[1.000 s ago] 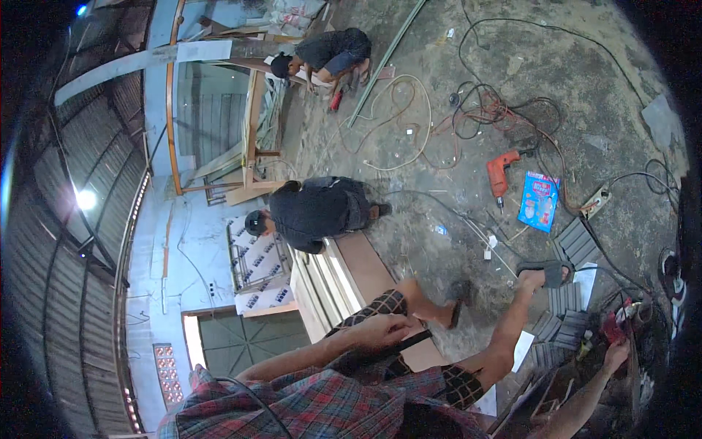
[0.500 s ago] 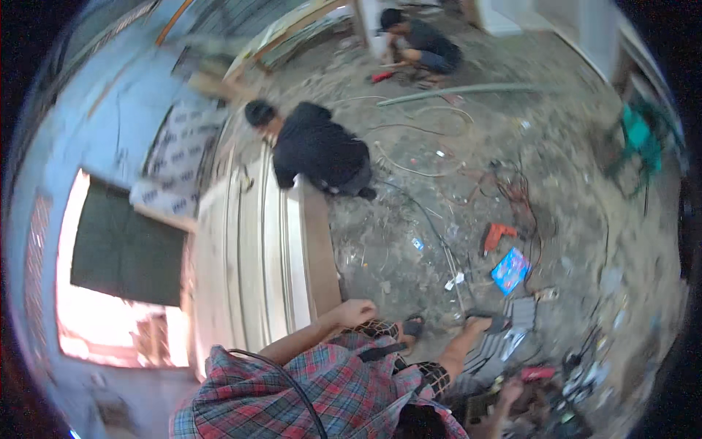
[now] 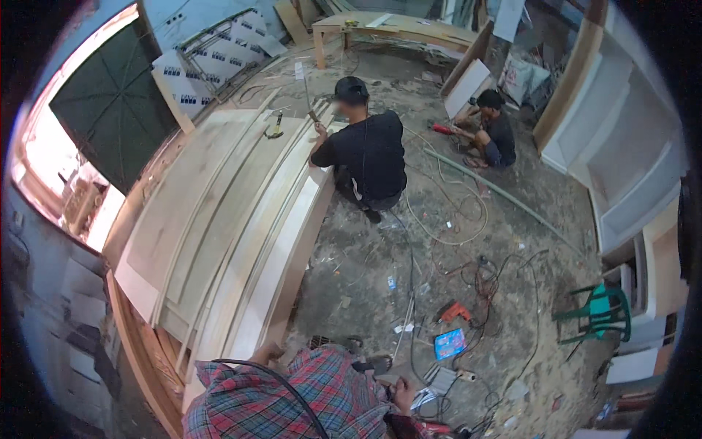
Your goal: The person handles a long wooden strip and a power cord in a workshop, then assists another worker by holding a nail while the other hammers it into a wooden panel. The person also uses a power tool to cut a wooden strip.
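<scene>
While the person's left hand (image 3: 267, 353) is at the near end of the board stack (image 3: 219, 227), the right hand (image 3: 402, 395) is out to that stack's right, near some grey slats (image 3: 441, 380). Whether the left fingers are apart or together, and whether the right ones grip anything, I cannot tell. The board stack runs away from the person, a claw hammer (image 3: 275, 127) lying on its far part. Against its right side crouches a co-worker in a dark shirt (image 3: 376, 157). Right of the stack, on the floor, lie an orange-red power drill (image 3: 455, 312) and, just beside it, a flat blue packet (image 3: 450, 344), its contents hidden. Well beyond the stack's far right stands a bulging whitish sack (image 3: 523, 80), its contents also hidden.
</scene>
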`<state>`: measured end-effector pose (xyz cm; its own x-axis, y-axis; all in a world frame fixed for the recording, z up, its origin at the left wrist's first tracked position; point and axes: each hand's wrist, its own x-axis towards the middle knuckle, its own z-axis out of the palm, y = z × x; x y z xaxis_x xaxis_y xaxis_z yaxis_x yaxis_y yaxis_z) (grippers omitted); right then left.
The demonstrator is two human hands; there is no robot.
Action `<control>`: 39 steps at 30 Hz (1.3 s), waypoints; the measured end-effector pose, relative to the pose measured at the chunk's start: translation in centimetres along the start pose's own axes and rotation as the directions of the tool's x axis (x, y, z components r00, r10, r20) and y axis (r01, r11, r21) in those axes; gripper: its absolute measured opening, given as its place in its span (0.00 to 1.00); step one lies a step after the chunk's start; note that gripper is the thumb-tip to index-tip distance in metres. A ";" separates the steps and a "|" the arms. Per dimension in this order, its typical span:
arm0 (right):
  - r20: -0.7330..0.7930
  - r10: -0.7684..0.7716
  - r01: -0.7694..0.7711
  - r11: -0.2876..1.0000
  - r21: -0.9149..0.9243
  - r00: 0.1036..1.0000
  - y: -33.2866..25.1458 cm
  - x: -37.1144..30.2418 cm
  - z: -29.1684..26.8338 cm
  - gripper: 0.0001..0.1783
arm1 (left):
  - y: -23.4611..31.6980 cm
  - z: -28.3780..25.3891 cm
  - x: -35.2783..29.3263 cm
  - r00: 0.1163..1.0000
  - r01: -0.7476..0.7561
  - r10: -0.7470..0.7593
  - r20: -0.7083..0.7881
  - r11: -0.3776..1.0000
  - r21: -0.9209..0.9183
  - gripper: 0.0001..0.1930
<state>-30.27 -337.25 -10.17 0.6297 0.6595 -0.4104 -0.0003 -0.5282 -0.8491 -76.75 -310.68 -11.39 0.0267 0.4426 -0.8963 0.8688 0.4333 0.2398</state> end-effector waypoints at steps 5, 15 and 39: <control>0.126 0.143 -0.077 0.903 -0.423 0.982 1.3 -2.1 -7.2 0.15 | 13.4 8.6 4.7 0.793 -0.608 0.598 0.119 0.760 0.231 0.17; -0.145 0.407 -0.419 0.742 -0.523 0.902 0.3 2.5 -16.7 0.15 | 23.3 6.5 0.8 0.711 -0.690 0.684 -0.165 0.724 0.029 0.17; 0.118 0.017 0.022 0.944 -0.328 0.993 -13.7 18.3 9.1 0.16 | 15.4 -18.6 13.6 0.962 -0.246 0.189 -0.199 0.915 -0.319 0.18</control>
<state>-25.82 -313.10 -9.01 0.5339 0.7086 -0.4613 0.2688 -0.6595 -0.7020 -72.26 -283.35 -12.97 0.0911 0.6640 -0.7422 0.6310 0.5381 0.5589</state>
